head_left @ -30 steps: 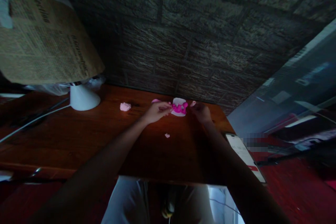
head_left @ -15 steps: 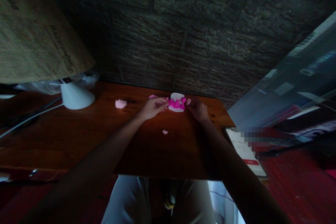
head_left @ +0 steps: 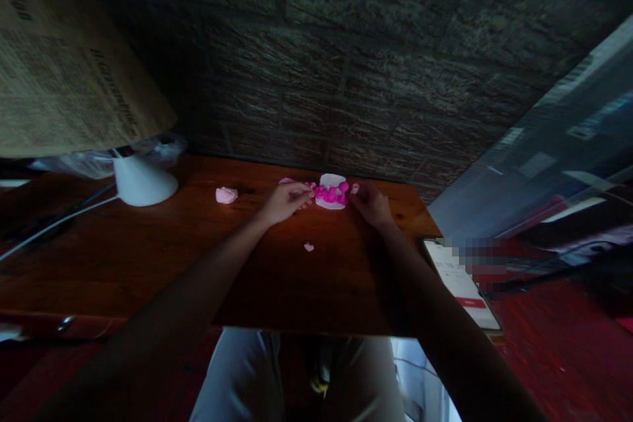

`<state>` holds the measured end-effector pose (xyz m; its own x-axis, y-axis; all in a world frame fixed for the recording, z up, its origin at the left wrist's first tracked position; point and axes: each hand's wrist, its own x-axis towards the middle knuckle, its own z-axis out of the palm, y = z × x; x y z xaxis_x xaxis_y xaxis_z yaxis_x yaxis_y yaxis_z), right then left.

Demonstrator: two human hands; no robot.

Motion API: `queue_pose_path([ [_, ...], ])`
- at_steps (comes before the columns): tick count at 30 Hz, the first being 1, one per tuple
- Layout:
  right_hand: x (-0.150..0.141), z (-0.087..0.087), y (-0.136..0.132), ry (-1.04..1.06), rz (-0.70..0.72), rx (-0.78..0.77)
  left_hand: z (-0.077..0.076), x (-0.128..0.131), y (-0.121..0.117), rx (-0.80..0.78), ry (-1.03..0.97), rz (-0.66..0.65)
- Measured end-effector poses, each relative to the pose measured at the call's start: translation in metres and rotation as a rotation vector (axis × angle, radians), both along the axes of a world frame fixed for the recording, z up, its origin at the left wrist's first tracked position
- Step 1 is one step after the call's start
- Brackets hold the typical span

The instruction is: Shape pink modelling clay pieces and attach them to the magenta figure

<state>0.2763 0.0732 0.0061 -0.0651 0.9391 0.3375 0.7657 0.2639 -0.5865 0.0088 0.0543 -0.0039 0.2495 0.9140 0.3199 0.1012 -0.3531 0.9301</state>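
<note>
A white, rounded piece of modelling clay [head_left: 333, 179] lies toward the back of the wooden table, with a lumpy magenta clay band [head_left: 332, 194] across it. My left hand [head_left: 287, 202] is at the band's left end, thumb and fingers pinched together. Whatever lies between those fingertips is too small to make out. Beyond that hand, more pink clay [head_left: 287, 180] is partly hidden. On the other side, my right hand [head_left: 372, 204] pinches a small light pink clay piece [head_left: 355, 188] close to the band's right end; its fingers are in shadow.
A light pink clay lump [head_left: 226, 195] sits on the table [head_left: 163, 257] to the left, and a small pink scrap [head_left: 308, 246] lies nearer me. A lamp [head_left: 143, 181] with a wide shade stands at far left. At the right edge rests a phone [head_left: 462, 283]. A brick-patterned wall rises behind.
The view has shifted very slightly. Both hands stay beside the clay, and the light pink piece in my right fingers is turned a little.
</note>
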Motion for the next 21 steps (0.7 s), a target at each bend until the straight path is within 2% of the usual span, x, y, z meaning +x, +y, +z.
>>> queue_pose_path([
  [21, -0.0053, 0.0029, -0.0004, -0.029, -0.023, -0.001, -0.0025, -0.0012, 0.0013, 0.001, 0.015, 0.012],
])
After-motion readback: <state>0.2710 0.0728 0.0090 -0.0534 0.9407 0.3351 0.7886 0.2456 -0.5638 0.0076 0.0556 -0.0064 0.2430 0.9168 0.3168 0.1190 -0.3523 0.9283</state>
